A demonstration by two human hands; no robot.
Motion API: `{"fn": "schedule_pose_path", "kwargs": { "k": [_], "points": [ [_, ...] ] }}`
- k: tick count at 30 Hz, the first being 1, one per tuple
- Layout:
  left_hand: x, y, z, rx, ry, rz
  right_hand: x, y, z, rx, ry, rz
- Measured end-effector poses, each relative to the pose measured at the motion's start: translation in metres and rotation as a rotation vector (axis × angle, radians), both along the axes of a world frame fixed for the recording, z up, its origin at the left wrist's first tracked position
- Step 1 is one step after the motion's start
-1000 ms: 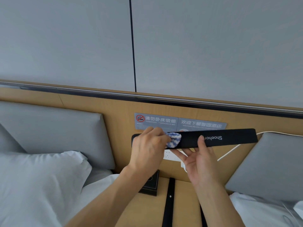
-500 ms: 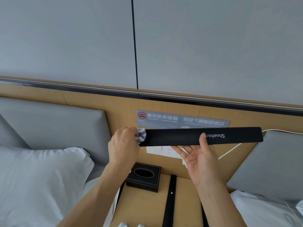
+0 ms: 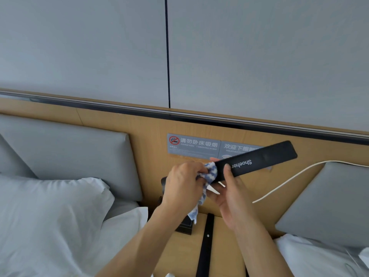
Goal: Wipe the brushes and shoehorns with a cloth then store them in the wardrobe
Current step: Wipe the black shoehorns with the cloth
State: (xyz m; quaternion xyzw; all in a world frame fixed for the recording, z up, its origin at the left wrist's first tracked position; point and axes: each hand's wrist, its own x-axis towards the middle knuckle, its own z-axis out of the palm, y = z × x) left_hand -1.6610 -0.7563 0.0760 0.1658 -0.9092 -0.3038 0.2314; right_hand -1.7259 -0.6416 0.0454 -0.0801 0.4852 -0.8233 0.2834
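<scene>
A long black shoehorn with white "Shoehorn" lettering is held in the air in front of the wooden headboard, tilted up to the right. My right hand grips it from below near its middle, thumb over the lettering. My left hand is closed on a blue-and-white checked cloth, pressed around the shoehorn just left of my right thumb. A tail of the cloth hangs down below my left hand. The shoehorn's left end shows dark behind my left hand.
A wooden bedside table lies below, with a black strip and a black tissue box partly hidden by my left arm. White pillows and grey cushions flank it. A white cable runs along the headboard.
My left hand slid the cloth from the shoehorn's left end rightward to beside my right thumb. The shoehorn tilted, its right end rising.
</scene>
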Motion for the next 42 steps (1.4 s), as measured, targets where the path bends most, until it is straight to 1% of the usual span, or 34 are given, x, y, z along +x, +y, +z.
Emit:
{"fn": "schedule_pose_path", "kwargs": {
  "k": [4,6,8,10,15,17,19,24,27,29,31,33,35,38,40,42],
  "points": [
    [0.005,-0.013,0.002,0.256,-0.009,-0.076,-0.008,0.015,-0.004,0.047,0.222,0.244],
    [0.008,-0.019,0.004,0.395,-0.033,-0.106,-0.013,0.021,-0.002,0.111,0.355,0.300],
    [0.011,-0.021,0.005,0.492,-0.042,-0.125,-0.015,0.024,0.001,0.171,0.448,0.292],
    [0.014,-0.021,0.007,0.538,-0.035,-0.141,-0.015,0.023,0.003,0.223,0.495,0.269],
    [0.018,-0.026,0.010,0.557,-0.023,-0.157,-0.007,0.016,0.007,0.441,0.564,0.122],
    [0.019,-0.027,0.009,0.545,-0.012,-0.146,-0.003,0.014,0.007,0.503,0.534,0.078],
    [0.019,-0.029,0.008,0.546,-0.005,-0.117,0.001,0.012,0.006,0.502,0.462,0.067],
    [0.021,-0.029,0.003,0.543,0.014,-0.059,0.007,0.012,0.005,0.355,0.199,0.161],
    [0.023,-0.032,0.002,0.554,0.051,-0.009,0.007,0.018,0.008,0.254,0.113,0.200],
    [0.025,-0.033,0.003,0.486,0.115,0.051,0.006,0.021,0.009,0.247,0.102,0.199],
    [0.028,-0.032,0.009,0.327,0.231,0.097,0.006,0.022,0.009,0.262,0.106,0.190],
    [0.030,-0.028,0.018,0.138,0.360,0.050,0.006,0.021,0.009,0.258,0.113,0.181],
    [0.028,-0.023,0.021,-0.060,0.427,-0.065,0.007,0.017,0.011,0.219,0.115,0.174],
    [0.025,-0.011,0.018,-0.249,0.361,-0.163,0.009,0.013,0.014,0.162,0.138,0.187],
    [0.024,-0.008,0.013,-0.311,0.328,-0.196,0.008,0.014,0.014,0.162,0.155,0.193],
    [0.025,-0.008,0.011,-0.324,0.334,-0.227,0.008,0.017,0.012,0.173,0.183,0.203]
  ]
}}
